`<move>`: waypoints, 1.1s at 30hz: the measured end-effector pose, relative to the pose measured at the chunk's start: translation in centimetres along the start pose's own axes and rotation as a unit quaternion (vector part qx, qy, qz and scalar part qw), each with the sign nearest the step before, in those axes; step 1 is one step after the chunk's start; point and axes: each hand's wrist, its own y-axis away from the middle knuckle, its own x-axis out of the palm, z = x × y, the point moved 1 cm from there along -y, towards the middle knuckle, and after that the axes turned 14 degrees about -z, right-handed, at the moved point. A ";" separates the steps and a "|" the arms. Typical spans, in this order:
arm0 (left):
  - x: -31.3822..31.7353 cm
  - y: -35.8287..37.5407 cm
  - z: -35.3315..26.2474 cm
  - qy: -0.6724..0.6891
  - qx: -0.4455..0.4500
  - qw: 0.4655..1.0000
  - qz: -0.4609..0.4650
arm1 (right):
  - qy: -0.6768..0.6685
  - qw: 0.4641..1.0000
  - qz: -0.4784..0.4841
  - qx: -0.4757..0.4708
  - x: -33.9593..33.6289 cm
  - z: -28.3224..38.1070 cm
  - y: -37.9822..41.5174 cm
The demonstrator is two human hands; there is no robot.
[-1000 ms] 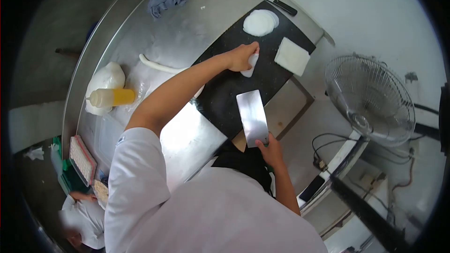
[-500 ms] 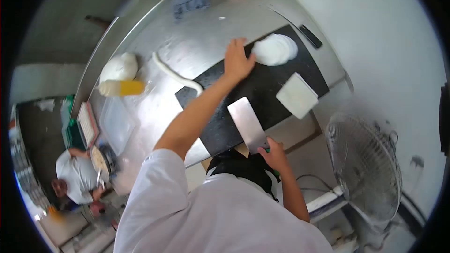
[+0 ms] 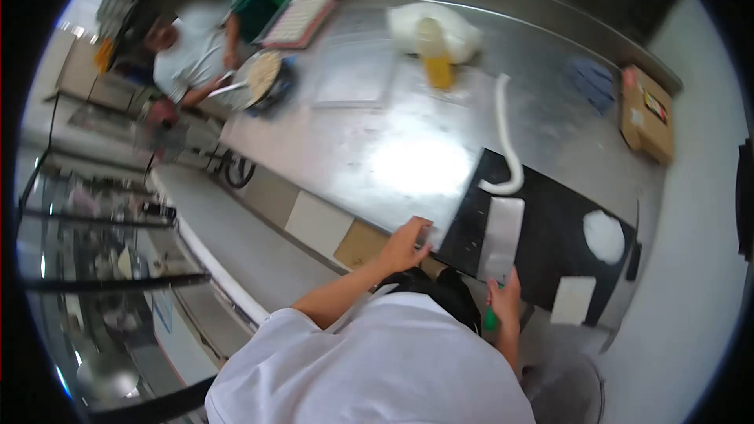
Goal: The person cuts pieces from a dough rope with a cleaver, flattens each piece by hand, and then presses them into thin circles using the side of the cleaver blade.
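My right hand (image 3: 505, 298) grips a broad-bladed cleaver (image 3: 503, 235) by its green handle, with the blade lying over the black board (image 3: 542, 228). My left hand (image 3: 407, 245) is at the table's front edge, left of the board, its fingers curved and apart; I make out nothing held in it. A white dough rope (image 3: 506, 141) runs from the steel table onto the board's far left corner, beyond the cleaver. Towards the board's right end lies a white round pile (image 3: 604, 237). Near it is an off-white square pad (image 3: 573, 300).
A bottle of yellow liquid (image 3: 436, 59) stands before a white bundle (image 3: 463, 31). Left of them are a clear flat lid (image 3: 353, 78) and a tray (image 3: 298, 20). A co-worker (image 3: 192, 55) works at a pan (image 3: 267, 78). A blue cloth (image 3: 593, 85) and cardboard box (image 3: 648, 114) sit back right.
My view has swung to the left. My left hand has drawn back from beside the white pile to the table's front edge. The cleaver stays in my right hand.
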 end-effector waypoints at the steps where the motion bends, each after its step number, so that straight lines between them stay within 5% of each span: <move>1: -1.2 0.5 0.8 0.002 -0.006 1.000 -0.010 | 0.012 1.000 -0.016 -0.016 1.2 -1.0 -0.4; 6: -3.5 2.2 2.0 0.052 -0.031 0.997 -0.037 | 0.077 0.996 -0.034 -0.016 4.8 -1.3 1.3; 10: -3.2 1.5 1.6 0.012 0.114 0.993 -0.038 | 0.112 0.988 -0.072 -0.084 7.2 -1.7 3.7; 15: 1.3 -1.2 -2.4 0.080 0.398 0.914 0.005 | 0.131 0.981 -0.055 -0.135 9.7 0.3 7.4; 18: 5.1 -3.3 -3.0 0.089 0.477 0.872 0.066 | 0.095 0.973 -0.073 -0.197 10.3 -0.4 8.3; 22: 9.7 -4.1 -4.8 0.025 0.541 0.824 0.166 | -0.042 0.977 -0.159 -0.136 10.0 -2.3 8.7; 26: 15.4 -3.5 -7.6 0.114 0.544 0.804 0.211 | 0.079 0.970 -0.199 -0.111 5.7 -3.8 8.9; 33: 23.1 0.5 -10.8 0.259 0.506 0.788 0.238 | 0.060 0.962 -0.263 -0.048 0.5 -8.2 10.3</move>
